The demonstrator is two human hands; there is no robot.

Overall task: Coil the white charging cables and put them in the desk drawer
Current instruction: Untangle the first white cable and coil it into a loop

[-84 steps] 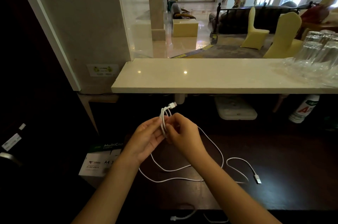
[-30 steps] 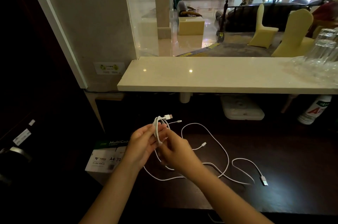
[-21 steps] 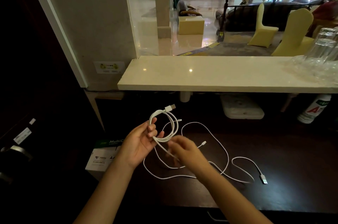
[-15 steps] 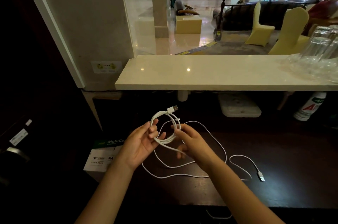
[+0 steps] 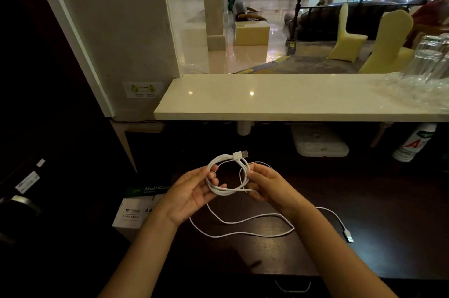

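Both hands (image 5: 194,194) (image 5: 269,188) closed around white cable coil (image 5: 227,172).

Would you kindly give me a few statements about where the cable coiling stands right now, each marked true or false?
1. Both hands hold the coil. True: left hand, right hand.
2. The whole cable is coiled. False: a loose length lies on the dark desk.
3. A USB plug sticks out atop the coil. True.
4. The glasses stand on the desk. False: they are on the pale counter.
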